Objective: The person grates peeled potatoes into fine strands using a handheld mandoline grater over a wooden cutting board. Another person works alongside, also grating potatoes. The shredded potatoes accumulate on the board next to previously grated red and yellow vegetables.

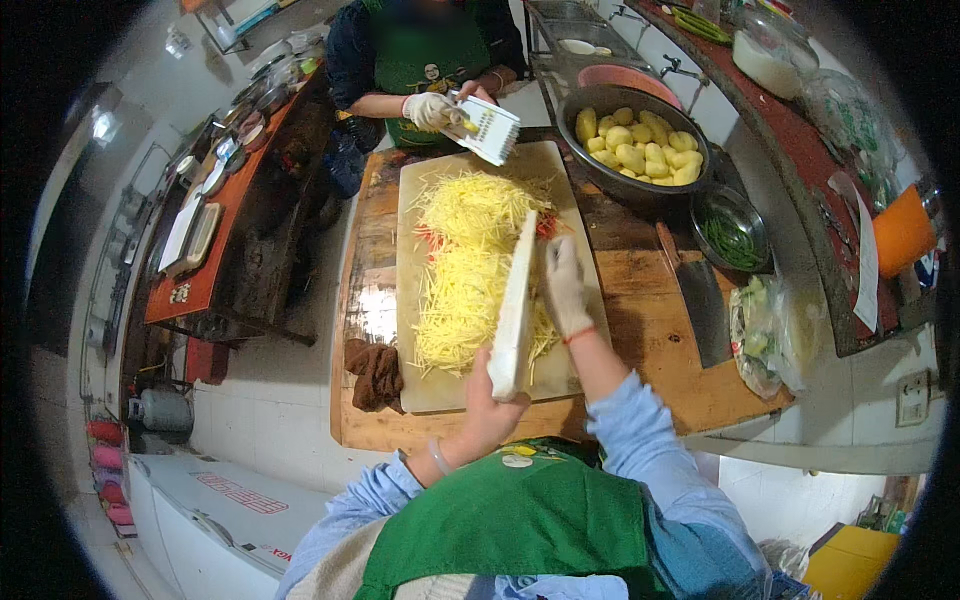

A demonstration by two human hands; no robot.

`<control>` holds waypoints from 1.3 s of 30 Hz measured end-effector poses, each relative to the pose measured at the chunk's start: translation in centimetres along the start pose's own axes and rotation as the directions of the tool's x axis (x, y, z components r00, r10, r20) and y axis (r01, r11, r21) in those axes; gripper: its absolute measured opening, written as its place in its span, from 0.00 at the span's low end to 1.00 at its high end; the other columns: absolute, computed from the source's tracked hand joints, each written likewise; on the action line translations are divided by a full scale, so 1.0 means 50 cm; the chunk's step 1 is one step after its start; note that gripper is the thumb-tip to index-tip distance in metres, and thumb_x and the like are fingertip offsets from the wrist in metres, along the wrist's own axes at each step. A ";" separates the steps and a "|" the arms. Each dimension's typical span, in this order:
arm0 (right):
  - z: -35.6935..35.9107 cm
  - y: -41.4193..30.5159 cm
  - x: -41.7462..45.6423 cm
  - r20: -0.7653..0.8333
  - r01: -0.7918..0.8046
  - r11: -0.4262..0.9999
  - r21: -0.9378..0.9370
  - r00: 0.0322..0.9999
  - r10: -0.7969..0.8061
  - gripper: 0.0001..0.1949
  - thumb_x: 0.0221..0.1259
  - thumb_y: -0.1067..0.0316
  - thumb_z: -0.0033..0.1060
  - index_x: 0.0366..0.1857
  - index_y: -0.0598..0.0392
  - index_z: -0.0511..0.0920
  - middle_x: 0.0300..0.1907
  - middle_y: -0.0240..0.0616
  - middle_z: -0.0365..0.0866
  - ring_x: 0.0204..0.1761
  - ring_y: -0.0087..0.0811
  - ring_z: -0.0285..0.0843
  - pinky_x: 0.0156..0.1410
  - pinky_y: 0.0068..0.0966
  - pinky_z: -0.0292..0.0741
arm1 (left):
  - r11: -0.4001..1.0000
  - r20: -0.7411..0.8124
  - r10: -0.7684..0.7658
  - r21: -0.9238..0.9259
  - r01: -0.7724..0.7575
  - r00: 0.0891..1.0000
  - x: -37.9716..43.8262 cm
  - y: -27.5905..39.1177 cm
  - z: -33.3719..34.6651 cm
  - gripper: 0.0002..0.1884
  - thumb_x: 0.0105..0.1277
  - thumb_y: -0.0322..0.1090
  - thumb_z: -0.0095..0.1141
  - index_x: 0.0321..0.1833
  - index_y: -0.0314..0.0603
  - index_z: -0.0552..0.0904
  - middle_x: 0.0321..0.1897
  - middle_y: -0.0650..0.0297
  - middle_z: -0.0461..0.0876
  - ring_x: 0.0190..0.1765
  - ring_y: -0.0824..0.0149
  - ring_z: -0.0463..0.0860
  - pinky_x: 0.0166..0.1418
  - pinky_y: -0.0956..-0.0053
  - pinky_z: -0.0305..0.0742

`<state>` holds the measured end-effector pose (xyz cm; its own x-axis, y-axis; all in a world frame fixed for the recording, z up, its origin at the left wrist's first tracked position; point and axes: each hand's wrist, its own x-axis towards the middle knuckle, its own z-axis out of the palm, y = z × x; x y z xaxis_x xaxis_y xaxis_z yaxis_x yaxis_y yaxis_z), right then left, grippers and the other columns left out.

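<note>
My left hand (491, 401), bare, grips the near end of a white grater (514, 307), seen edge-on and tilted over the cutting board. Just right of the grater is my right hand (568, 285), in a pale glove and curled; whether it holds anything is hidden. Below them a long heap of pale yellow potato shreds (465, 292) covers much of the white cutting board (427, 394). Some red shreds (547, 223) show at the heap's edges. Across the board a co-worker in a green apron rubs a yellow piece (470, 125) on a second white grater (491, 129) with a gloved hand (435, 112).
A large dark basin (574, 154) of peeled potatoes stands at the back right. Beside it is a metal bowl (739, 259) with green strips. A cleaver (701, 307) lies on the wooden table (645, 360), near a bag of vegetables (757, 337). A brown cloth (375, 375) lies left.
</note>
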<state>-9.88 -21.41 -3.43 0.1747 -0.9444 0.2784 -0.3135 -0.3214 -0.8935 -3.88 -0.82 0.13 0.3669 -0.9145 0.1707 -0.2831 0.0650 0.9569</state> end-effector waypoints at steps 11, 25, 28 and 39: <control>0.025 -0.003 0.021 -0.022 0.023 0.992 -0.122 0.999 -0.026 0.08 0.68 0.61 0.45 0.40 0.51 0.63 0.30 0.47 0.74 0.33 0.46 0.76 0.37 0.41 0.70 | 0.973 -0.087 -0.109 -0.214 0.088 0.990 -0.010 0.008 0.007 0.36 0.42 0.22 0.55 0.59 0.41 0.60 0.41 0.60 0.70 0.43 0.65 0.71 0.48 0.71 0.70; -0.008 -0.117 -0.016 0.134 -0.014 0.997 0.072 0.991 0.004 0.07 0.68 0.62 0.43 0.38 0.53 0.64 0.30 0.50 0.75 0.34 0.54 0.75 0.37 0.44 0.69 | 0.891 -0.067 -0.165 -0.439 0.119 0.984 0.020 0.010 -0.021 0.37 0.41 0.17 0.51 0.61 0.44 0.60 0.44 0.64 0.67 0.47 0.69 0.68 0.47 0.78 0.67; 0.015 -0.114 -0.091 0.208 0.195 0.981 0.017 0.959 -0.194 0.06 0.65 0.66 0.47 0.40 0.52 0.64 0.28 0.49 0.75 0.30 0.51 0.75 0.36 0.44 0.69 | 0.876 -0.085 -0.216 -0.457 0.155 0.973 0.034 -0.005 -0.038 0.36 0.41 0.17 0.51 0.60 0.43 0.60 0.43 0.65 0.68 0.48 0.69 0.68 0.48 0.77 0.67; 0.033 -0.129 -0.088 0.203 0.200 0.980 -0.010 0.960 -0.194 0.09 0.68 0.61 0.42 0.43 0.52 0.61 0.26 0.50 0.76 0.28 0.50 0.76 0.29 0.44 0.69 | 0.842 -0.126 -0.308 -0.497 0.208 0.943 0.041 0.022 -0.039 0.36 0.39 0.17 0.50 0.58 0.45 0.61 0.43 0.65 0.66 0.47 0.70 0.67 0.47 0.77 0.67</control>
<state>-7.09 -15.09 0.53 0.4183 -0.8300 0.3690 -0.2812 -0.5046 -0.8163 -1.69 -1.86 1.98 0.5452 -0.8318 -0.1041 0.2787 0.0628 0.9583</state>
